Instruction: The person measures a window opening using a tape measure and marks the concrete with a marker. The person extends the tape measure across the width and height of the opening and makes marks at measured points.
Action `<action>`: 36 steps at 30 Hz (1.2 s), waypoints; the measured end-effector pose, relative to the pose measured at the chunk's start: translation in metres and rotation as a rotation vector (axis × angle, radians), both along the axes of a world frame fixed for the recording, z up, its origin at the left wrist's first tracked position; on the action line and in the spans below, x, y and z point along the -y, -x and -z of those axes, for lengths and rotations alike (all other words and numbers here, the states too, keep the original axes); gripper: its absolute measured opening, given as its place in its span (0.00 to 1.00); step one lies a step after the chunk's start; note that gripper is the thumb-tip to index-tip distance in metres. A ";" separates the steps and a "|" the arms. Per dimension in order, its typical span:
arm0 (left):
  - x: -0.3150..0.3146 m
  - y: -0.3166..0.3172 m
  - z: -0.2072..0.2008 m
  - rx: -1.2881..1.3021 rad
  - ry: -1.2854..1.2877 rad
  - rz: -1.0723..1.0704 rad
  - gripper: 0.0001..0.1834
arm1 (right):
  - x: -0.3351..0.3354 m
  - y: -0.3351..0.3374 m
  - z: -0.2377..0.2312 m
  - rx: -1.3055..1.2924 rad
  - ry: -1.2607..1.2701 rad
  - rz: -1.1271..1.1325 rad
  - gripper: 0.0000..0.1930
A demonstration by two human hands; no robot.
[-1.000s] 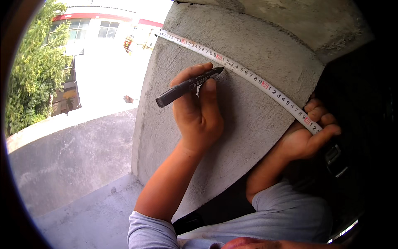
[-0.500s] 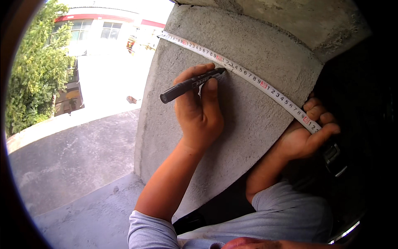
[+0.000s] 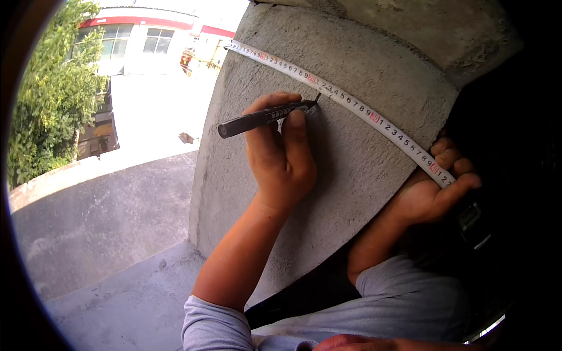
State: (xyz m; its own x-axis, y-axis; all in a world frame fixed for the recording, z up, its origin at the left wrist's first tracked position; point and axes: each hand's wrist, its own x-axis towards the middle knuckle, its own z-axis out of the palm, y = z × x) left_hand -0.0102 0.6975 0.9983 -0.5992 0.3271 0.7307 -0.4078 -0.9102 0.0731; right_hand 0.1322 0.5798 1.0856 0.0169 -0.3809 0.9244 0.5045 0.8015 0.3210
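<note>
A black marker pen (image 3: 249, 123) is pinched in my left hand (image 3: 281, 155), its tip at the rough grey concrete face (image 3: 252, 193). By that tip, just under the tape, a short dark line (image 3: 318, 98) shows on the concrete. The white tape measure blade (image 3: 351, 104) runs slantwise across the face from its upper left edge to my right hand (image 3: 436, 190). There my right hand is closed, with the thumb on the blade at the concrete's right edge. The tape's case cannot be made out in the dark.
Another concrete surface (image 3: 427, 29) meets the face at the upper right. Beyond the left edge are a grey ledge (image 3: 111, 216), a leafy tree (image 3: 52, 99) and a building with windows (image 3: 114, 41). Deep shadow covers the right side.
The marker tip has moved slightly down and left from the tape, and a short dark line now shows there. My right hand and the tape keep their place.
</note>
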 end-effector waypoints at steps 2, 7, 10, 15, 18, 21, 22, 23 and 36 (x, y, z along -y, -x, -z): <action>0.000 0.000 0.001 -0.002 0.007 -0.006 0.13 | 0.000 0.005 0.002 -0.049 0.012 0.057 0.23; 0.000 -0.002 0.003 0.003 0.021 -0.042 0.13 | 0.002 0.004 0.001 -0.051 0.018 0.090 0.25; -0.001 -0.001 0.007 -0.005 0.035 -0.083 0.13 | 0.001 0.002 0.002 -0.034 0.024 0.077 0.25; 0.005 -0.001 0.006 -0.001 0.075 -0.087 0.12 | 0.003 0.006 0.000 -0.070 -0.007 0.113 0.25; 0.008 -0.001 0.004 0.042 0.058 -0.108 0.12 | 0.000 -0.001 -0.002 -0.008 -0.022 -0.007 0.23; 0.009 -0.002 0.005 0.084 0.023 -0.060 0.12 | 0.005 -0.004 -0.005 0.070 -0.045 0.158 0.23; 0.010 -0.002 0.007 0.104 0.016 -0.042 0.12 | 0.006 -0.004 -0.007 0.109 -0.056 0.191 0.24; 0.010 0.000 0.010 0.123 0.009 -0.026 0.12 | 0.005 -0.005 -0.009 0.129 -0.074 0.169 0.25; 0.097 0.062 0.160 -0.032 0.360 -0.176 0.14 | -0.010 -0.011 -0.020 0.413 -0.086 0.161 0.44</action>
State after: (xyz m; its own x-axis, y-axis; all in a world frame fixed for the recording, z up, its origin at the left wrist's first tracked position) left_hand -0.0723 0.6002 0.8384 -0.6479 0.4601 0.6071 -0.2402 -0.8797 0.4103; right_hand 0.1431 0.5901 1.1061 -0.4127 -0.4247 0.8058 0.4357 0.6849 0.5840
